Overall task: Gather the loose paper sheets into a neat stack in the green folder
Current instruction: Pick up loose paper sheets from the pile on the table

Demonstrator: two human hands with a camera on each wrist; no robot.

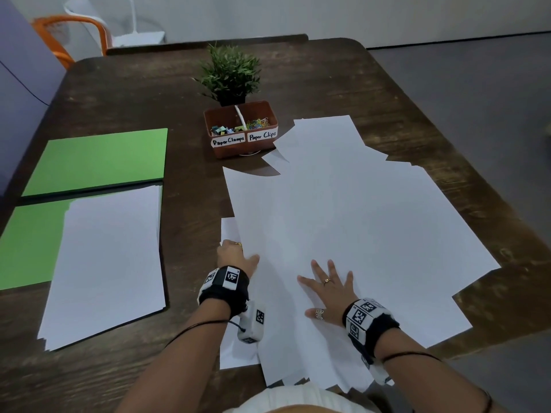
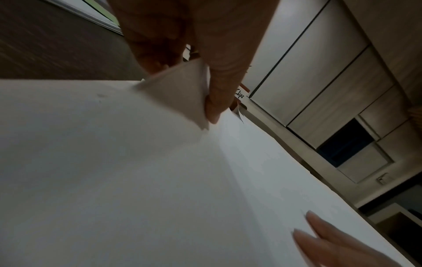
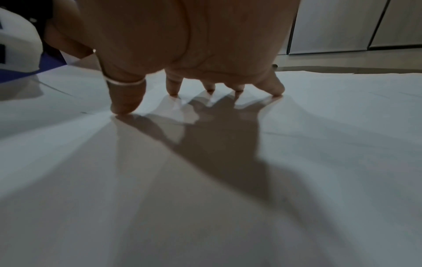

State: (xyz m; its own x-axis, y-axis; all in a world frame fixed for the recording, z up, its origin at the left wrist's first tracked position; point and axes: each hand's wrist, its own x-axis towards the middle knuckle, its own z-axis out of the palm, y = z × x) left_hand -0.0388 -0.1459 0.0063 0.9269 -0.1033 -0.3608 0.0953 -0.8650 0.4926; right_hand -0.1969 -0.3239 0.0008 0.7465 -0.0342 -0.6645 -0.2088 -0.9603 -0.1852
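Note:
The green folder (image 1: 98,160) lies open at the table's left, and a squared stack of white sheets (image 1: 110,263) rests on its near half. To the right, loose paper sheets (image 1: 357,219) are fanned across the table. My left hand (image 1: 238,257) is at their left edge. In the left wrist view this hand (image 2: 194,94) pinches a lifted sheet edge (image 2: 180,94) between thumb and fingers. My right hand (image 1: 328,287) lies spread on top of the loose sheets. In the right wrist view its fingertips (image 3: 277,90) press on the paper (image 3: 228,180).
A brown box (image 1: 241,129) labelled Paper Clamps and Paper Clips stands behind the loose sheets, with a small potted plant (image 1: 229,76) behind it. An orange chair (image 1: 68,37) stands past the far left corner. The sheets overhang the table's near edge.

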